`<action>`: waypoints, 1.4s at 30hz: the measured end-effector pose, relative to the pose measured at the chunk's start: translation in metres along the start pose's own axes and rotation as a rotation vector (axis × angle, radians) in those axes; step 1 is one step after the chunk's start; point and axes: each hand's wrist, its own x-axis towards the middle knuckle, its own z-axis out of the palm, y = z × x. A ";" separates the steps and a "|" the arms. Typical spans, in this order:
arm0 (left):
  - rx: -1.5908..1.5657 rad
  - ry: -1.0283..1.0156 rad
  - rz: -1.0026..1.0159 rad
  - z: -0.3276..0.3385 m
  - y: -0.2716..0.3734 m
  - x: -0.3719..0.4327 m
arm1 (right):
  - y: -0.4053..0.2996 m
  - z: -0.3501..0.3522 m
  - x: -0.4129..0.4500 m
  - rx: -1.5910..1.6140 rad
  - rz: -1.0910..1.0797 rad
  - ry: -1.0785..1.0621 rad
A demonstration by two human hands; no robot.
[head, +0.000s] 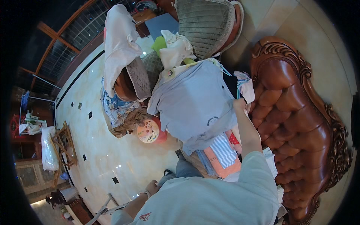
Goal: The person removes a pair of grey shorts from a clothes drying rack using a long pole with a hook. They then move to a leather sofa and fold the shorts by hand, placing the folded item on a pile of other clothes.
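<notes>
A pale blue-grey T-shirt point(197, 98) lies spread over a heap of clothes in front of me, a small round print near its lower edge. My right hand point(239, 104) is closed at the shirt's right edge, its fingertips partly hidden, beside teal straps point(238, 90) and a dark garment point(230, 84). Below the shirt lie a blue-and-white striped folded cloth point(223, 150) and an orange folded garment point(209, 157). Down at my left side, my left hand point(152, 188) hangs loosely by my thigh with nothing in it, a watch on its wrist.
A carved brown leather sofa back point(292, 112) runs along the right. Left of the heap stand a round stool point(147, 131) with a printed top and an armrest draped with white cloth point(121, 42). Farther left are a wooden folding frame point(66, 146) and metal bars point(104, 209).
</notes>
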 end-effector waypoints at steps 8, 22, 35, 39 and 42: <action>0.133 0.436 0.331 -0.118 0.068 0.043 | -0.021 -0.030 -0.019 0.028 -0.180 0.444; -0.141 1.295 1.324 -0.208 0.229 -0.060 | -0.076 -0.143 -0.364 0.394 -0.916 -0.085; 0.101 0.826 1.179 -0.261 0.106 -0.043 | -0.080 -0.108 -0.469 0.363 -0.817 -0.209; 0.055 0.725 1.203 -0.278 0.067 -0.007 | -0.056 -0.083 -0.484 0.411 -0.822 -0.313; -0.397 0.362 0.944 -0.276 0.043 0.025 | -0.049 -0.070 -0.499 0.451 -0.849 -0.390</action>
